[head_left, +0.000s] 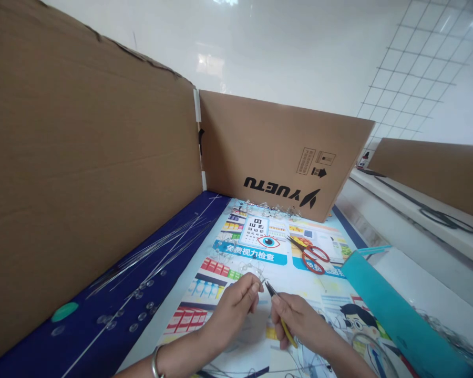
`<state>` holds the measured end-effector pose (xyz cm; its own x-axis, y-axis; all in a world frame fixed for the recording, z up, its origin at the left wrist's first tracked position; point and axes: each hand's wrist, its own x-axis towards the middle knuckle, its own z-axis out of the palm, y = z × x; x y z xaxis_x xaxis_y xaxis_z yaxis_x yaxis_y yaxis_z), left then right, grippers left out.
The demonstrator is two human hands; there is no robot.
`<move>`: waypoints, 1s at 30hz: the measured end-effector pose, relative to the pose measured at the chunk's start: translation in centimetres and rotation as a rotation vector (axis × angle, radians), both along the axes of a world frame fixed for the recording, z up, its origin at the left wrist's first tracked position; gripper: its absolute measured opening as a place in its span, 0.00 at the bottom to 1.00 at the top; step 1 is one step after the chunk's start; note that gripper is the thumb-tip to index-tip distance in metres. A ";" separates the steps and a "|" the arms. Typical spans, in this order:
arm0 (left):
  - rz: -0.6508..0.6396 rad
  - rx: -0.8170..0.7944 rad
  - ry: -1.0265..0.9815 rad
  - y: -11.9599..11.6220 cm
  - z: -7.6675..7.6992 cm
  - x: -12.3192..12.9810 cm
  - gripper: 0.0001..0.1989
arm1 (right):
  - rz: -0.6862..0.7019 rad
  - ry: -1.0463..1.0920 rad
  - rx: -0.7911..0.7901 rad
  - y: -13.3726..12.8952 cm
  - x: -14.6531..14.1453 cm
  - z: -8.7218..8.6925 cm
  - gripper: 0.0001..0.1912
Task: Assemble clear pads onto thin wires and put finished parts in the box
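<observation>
My left hand, with a metal bangle at the wrist, pinches a thin wire strung with clear beads between thumb and fingertips. Wrapped around small yellow-handled pliers is my right hand. The dark jaws of the pliers point up and left, close to the left fingertips; whether they touch the wire is too small to tell. Scissors with red handles lie on the printed sheet beyond the right hand.
Cardboard panels stand at the left and back. Straight wires, loose clear beads and a green oval piece lie on the blue strip at left. A teal box with wire pieces stands at right. More beaded wire lies along the back panel.
</observation>
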<state>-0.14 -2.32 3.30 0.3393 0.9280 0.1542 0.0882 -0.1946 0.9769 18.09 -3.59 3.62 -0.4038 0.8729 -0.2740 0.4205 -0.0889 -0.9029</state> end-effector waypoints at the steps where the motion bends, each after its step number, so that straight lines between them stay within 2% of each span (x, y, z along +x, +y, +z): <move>1: -0.005 -0.006 -0.001 0.0 0.0 0.0 0.15 | 0.010 -0.023 0.027 0.0 0.1 0.0 0.24; 9: -0.004 -0.002 0.062 0.0 -0.4 0.1 0.15 | 0.003 -0.210 0.141 -0.2 -0.2 -0.1 0.24; 14: -0.002 -0.012 0.072 0.1 -0.3 0.1 0.15 | 0.015 -0.514 0.371 -0.2 -0.2 0.6 0.22; 17: -0.018 -0.032 0.039 0.1 -0.2 0.1 0.14 | 0.021 -0.684 0.448 -0.2 -0.3 0.9 0.21; 24: 0.012 -0.046 0.036 -0.1 -0.5 0.3 0.14 | 0.020 -0.889 0.503 -0.1 -0.8 0.8 0.20; 30: 0.054 -0.006 0.051 0.3 -0.9 0.2 0.13 | 0.009 -0.926 0.534 -0.3 -1.1 1.0 0.17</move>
